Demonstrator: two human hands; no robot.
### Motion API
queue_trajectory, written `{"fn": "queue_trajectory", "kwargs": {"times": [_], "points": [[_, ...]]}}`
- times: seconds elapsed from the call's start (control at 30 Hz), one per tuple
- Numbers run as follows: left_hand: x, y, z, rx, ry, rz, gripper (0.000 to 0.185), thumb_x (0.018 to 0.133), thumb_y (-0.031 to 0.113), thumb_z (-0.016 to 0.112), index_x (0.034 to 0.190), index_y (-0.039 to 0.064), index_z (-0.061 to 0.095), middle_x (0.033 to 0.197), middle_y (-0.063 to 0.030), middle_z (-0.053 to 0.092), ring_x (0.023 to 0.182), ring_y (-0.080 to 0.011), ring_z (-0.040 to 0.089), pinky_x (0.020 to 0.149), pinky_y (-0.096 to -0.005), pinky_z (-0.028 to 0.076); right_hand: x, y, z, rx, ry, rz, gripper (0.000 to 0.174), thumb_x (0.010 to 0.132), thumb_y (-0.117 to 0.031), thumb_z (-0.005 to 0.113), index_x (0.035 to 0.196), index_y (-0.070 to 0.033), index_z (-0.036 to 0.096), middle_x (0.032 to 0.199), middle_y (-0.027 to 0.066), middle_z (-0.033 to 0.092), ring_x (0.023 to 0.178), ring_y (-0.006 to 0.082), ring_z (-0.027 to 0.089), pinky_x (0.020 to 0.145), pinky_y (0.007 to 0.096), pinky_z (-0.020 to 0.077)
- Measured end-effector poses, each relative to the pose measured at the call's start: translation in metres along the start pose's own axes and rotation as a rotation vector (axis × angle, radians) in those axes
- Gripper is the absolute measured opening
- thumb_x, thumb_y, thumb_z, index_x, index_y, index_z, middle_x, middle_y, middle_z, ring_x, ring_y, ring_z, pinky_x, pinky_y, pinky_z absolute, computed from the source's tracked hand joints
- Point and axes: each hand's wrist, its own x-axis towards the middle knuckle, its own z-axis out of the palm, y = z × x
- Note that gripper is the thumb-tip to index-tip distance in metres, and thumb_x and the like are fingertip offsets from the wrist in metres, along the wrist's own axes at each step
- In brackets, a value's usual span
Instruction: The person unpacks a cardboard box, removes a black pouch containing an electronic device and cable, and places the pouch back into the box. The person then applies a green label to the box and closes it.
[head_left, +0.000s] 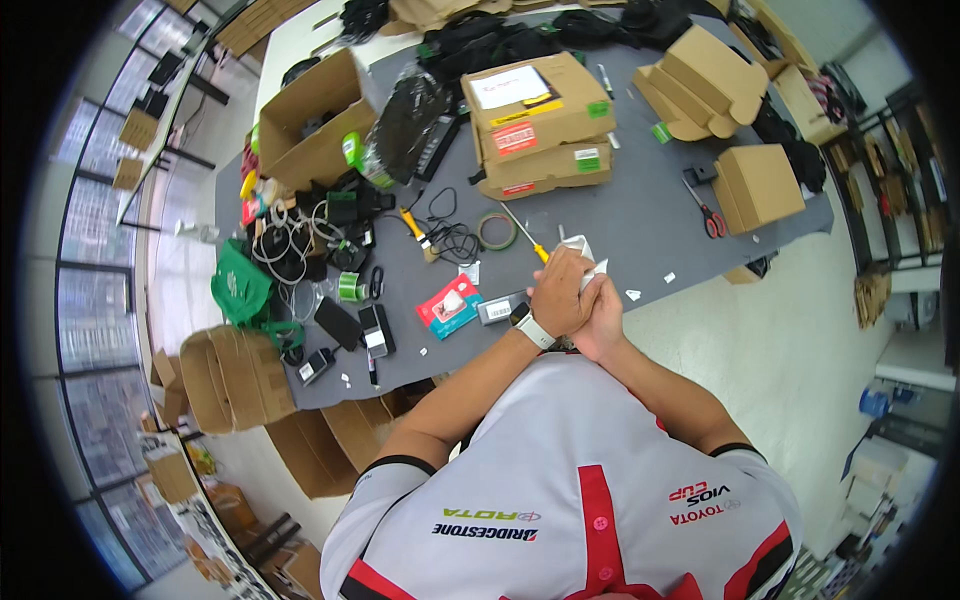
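My left hand (561, 292), with a pale-banded watch on the wrist, lies over my right hand (602, 321) near the table's front edge. A crumpled white wipe (577, 247) is held between them and sticks out past the fingers. Just beyond my left hand is a screwdriver (541, 253) with a yellow handle. Beside that hand lies a grey box-shaped device (499, 309) with a label. A red and teal wet-wipe pack (450, 305) sits further left. A roll of green tape (497, 231) and a black cable (454, 240) lie beyond them.
Stacked cardboard boxes (540, 135) stand at the back middle. An open carton (319, 124), tangled cables and power adapters (376, 330) crowd the left. Red-handled scissors (712, 223) lie by a small cardboard box (761, 187) at right. Open cartons (236, 379) stand below the table's left edge.
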Motion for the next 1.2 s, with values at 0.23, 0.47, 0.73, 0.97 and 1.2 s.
{"fn": "queue_trajectory", "kwargs": {"times": [0.23, 0.47, 0.73, 0.97, 1.2], "points": [[0.0, -0.016, -0.014, 0.322, -0.077, 0.006, 0.013, 0.099, 0.013, 0.064, 0.091, 0.004, 0.059, 0.087, -0.0149, 0.058, 0.078, -0.0374, 0.054, 0.077, -0.0478, 0.043, 0.001, 0.018, -0.008, -0.163, 0.325, 0.007, 0.049, 0.111, -0.042, 0.035, 0.142, -0.009, 0.055, 0.14, 0.0067, 0.063, 0.131, 0.0229, 0.06, 0.114, 0.0435, 0.0454], [-0.007, 0.0, -0.02, 0.285, 0.031, 0.099, 0.032, 0.093, 0.009, 0.064, 0.124, 0.001, 0.063, 0.126, -0.0186, 0.061, 0.109, -0.041, 0.059, 0.093, -0.0499, 0.048, 0.005, 0.007, 0.038, -0.02, 0.35, -0.066, 0.043, 0.111, -0.044, 0.043, 0.133, -0.01, 0.06, 0.133, 0.0062, 0.065, 0.126, 0.0211, 0.063, 0.107, 0.0411, 0.0516], [-0.014, 0.01, -0.049, 0.037, -0.13, 0.276, 0.054, 0.091, 0.026, 0.068, 0.138, 0.002, 0.062, 0.154, -0.0237, 0.049, 0.141, -0.0483, 0.048, 0.114, -0.0606, 0.042, 0.015, 0.001, -0.011, 0.038, 0.084, -0.047, 0.042, 0.113, -0.043, 0.042, 0.134, -0.011, 0.059, 0.13, 0.0082, 0.066, 0.123, 0.0244, 0.065, 0.105, 0.0414, 0.0552], [-0.002, -0.001, -0.054, 0.093, 0.024, 0.672, 0.045, 0.088, 0.039, 0.073, 0.122, 0.009, 0.07, 0.126, -0.0161, 0.067, 0.121, -0.043, 0.063, 0.104, -0.0568, 0.052, 0.007, -0.009, -0.073, 0.03, -0.023, -0.033, 0.032, 0.111, -0.03, 0.044, 0.128, -0.009, 0.061, 0.127, 0.008, 0.066, 0.118, 0.0223, 0.065, 0.103, 0.0408, 0.0568], [-0.02, 0.063, 0.035, -2.389, 1.149, 0.157, 0.031, 0.09, 0.034, 0.074, 0.106, 0.008, 0.073, 0.103, -0.0085, 0.07, 0.097, -0.0309, 0.068, 0.082, -0.0496, 0.057, -0.01, 0.021, 0.029, 0.138, -0.02, 0.156, 0.046, 0.113, -0.04, 0.038, 0.144, -0.01, 0.056, 0.138, 0.003, 0.062, 0.132, 0.0171, 0.058, 0.114, 0.0384, 0.0485]]}}
